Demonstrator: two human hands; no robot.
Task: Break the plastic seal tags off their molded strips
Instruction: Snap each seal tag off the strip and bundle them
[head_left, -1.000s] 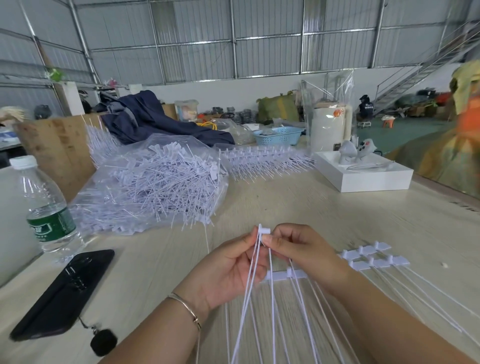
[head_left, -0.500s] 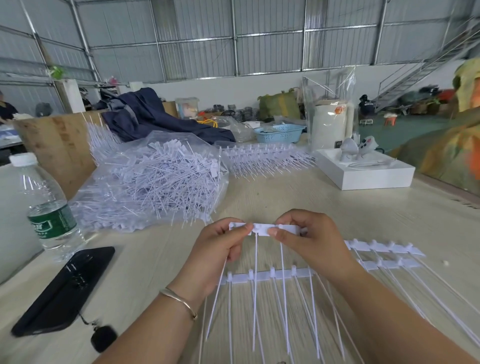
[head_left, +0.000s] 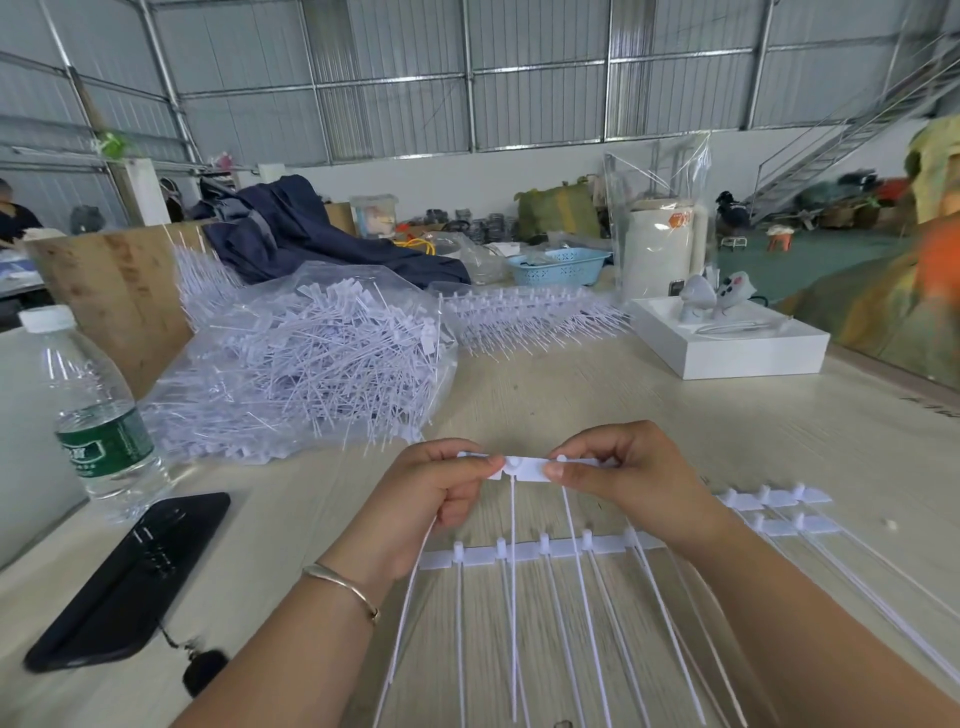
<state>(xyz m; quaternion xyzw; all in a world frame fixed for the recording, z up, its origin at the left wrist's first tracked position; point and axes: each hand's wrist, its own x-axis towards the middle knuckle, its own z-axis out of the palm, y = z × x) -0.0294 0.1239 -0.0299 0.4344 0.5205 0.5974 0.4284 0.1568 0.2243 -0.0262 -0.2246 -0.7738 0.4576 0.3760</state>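
Note:
A short white strip of joined seal tags (head_left: 524, 469) is held level above the table. My left hand (head_left: 436, 493) pinches its left end and my right hand (head_left: 628, 480) pinches its right end. Thin white tails hang from it toward me. Beneath the hands a longer strip of joined tags (head_left: 530, 552) lies flat on the table. More strips (head_left: 774, 506) lie to the right, partly hidden by my right forearm. A clear bag of loose separated tags (head_left: 322, 364) sits at the back left.
A water bottle (head_left: 93, 415) and a black phone (head_left: 135, 577) lie at the left. A heap of unbroken strips (head_left: 530, 317) and a white box (head_left: 727, 343) stand farther back. A wooden board (head_left: 114, 291) leans at the far left.
My hands went from bunching tags upright to holding a short strip flat between them. The two hands have drawn slightly apart along the strip.

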